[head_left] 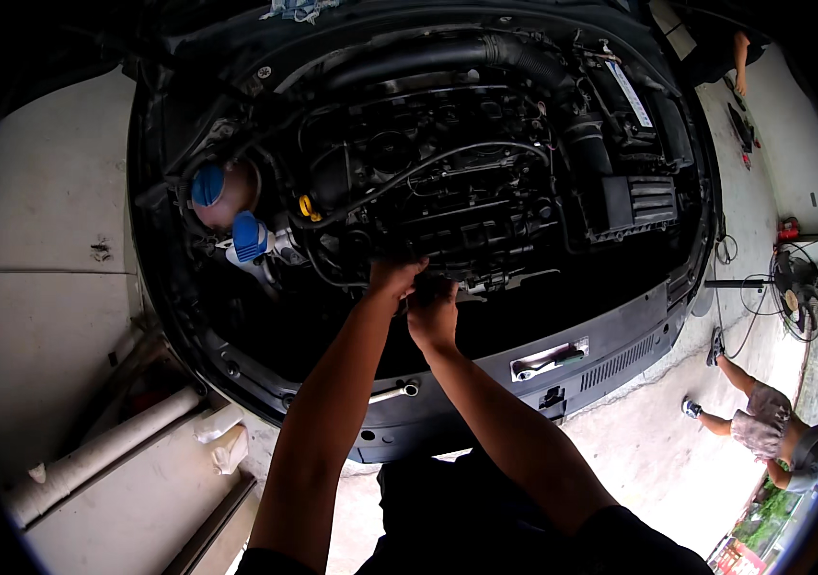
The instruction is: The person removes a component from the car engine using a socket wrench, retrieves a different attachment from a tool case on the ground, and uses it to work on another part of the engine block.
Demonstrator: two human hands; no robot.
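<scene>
Reaching in at engine front

L hand & R hand close together at front edge of big black plastic-and-metal engine, mid-bay; fingers look curled, can't tell if gripping anything. Prob. best: steady w/ one, work w/ other, slowly b/c fingertips hidden. Mind silver round-headed metal tool by L forearm, on black front panel.

Looks like matt plastic across the engine, smooth plastic on the caps, glossy metal (quite bright) on the wrench.
</scene>
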